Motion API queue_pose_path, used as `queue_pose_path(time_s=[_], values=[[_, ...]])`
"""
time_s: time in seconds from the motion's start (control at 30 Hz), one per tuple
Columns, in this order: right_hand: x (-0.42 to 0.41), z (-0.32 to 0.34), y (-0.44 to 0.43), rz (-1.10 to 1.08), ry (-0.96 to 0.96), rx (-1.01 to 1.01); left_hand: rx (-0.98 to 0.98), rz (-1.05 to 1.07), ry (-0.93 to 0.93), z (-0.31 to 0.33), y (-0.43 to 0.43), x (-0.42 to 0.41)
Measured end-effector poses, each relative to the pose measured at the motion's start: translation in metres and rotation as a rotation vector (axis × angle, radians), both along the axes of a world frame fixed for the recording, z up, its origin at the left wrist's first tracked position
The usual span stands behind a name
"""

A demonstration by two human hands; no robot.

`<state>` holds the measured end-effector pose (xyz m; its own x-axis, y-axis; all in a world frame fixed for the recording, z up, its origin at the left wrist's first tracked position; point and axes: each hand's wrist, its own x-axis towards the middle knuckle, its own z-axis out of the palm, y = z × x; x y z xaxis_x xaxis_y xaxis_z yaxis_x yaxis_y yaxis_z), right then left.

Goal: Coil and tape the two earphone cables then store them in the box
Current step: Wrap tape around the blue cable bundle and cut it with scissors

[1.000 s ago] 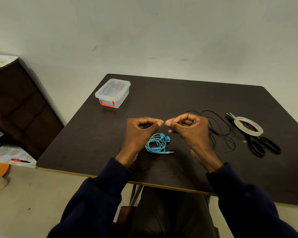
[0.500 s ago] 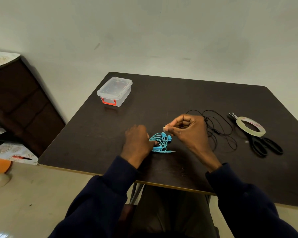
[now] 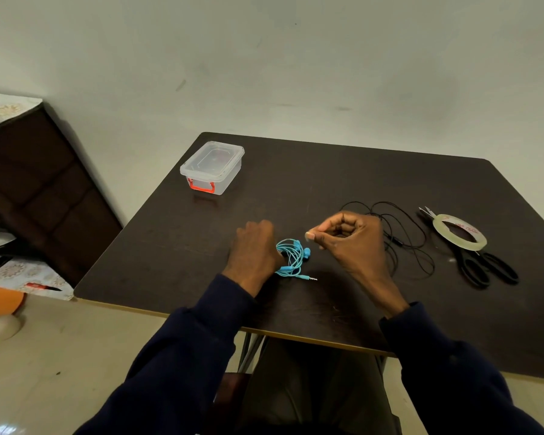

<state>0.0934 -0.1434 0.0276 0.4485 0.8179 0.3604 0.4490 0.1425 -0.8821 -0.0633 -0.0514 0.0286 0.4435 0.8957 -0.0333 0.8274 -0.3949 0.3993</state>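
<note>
I am resting my left hand [image 3: 255, 249] against the left edge of the blue earphone coil [image 3: 291, 257], which is lying on the dark table [image 3: 327, 171] towards its front edge. The back of the hand is hiding my fingers, so I cannot tell whether they are gripping the loops or only pressing on them. I am holding my right hand [image 3: 349, 240] just to the right of the coil, thumb and forefinger pinched tip to tip and the other fingers curled in. Whether any clear tape is sitting between them is not showing.

The black earphone cable [image 3: 399, 233] is sprawling loose behind that hand. The tape roll [image 3: 459, 232] is lying on the scissors [image 3: 484, 265] further right. The lidded clear box [image 3: 212, 166] is sitting well apart at the far left.

I am seeing no binding on the coil, so any slackening of my left hand is likely to let the loops spring open. Any strip of tape is at risk of folding onto itself or catching only a few strands. My right wrist is hanging near the black cable and could snag it.
</note>
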Motion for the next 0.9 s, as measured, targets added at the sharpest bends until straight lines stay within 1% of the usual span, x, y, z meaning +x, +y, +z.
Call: queue_pose_path(time_s=[0.13, 0.27, 0.43, 0.53, 0.67, 0.9], values=[[-0.001, -0.003, 0.000, 0.010, -0.011, 0.009, -0.112, 0.003, -0.098, 0.005, 0.000, 0.000], [0.000, -0.004, -0.002, 0.045, -0.080, 0.025, -0.252, -0.044, -0.181, 0.015, 0.001, -0.001], [-0.003, -0.004, -0.002, 0.058, -0.219, 0.003, -0.603, -0.041, -0.477, 0.013, 0.007, -0.005], [-0.005, -0.005, 0.000, 0.042, -0.317, -0.003, -0.743, -0.039, -0.616, 0.009, 0.011, -0.009], [-0.007, -0.008, 0.002, 0.057, -0.422, 0.019, -0.791, -0.066, -0.691, 0.009, 0.010, -0.013], [-0.003, -0.006, 0.002, 0.070, -0.589, 0.028, -0.766, -0.116, -0.686, 0.006, 0.015, -0.012]])
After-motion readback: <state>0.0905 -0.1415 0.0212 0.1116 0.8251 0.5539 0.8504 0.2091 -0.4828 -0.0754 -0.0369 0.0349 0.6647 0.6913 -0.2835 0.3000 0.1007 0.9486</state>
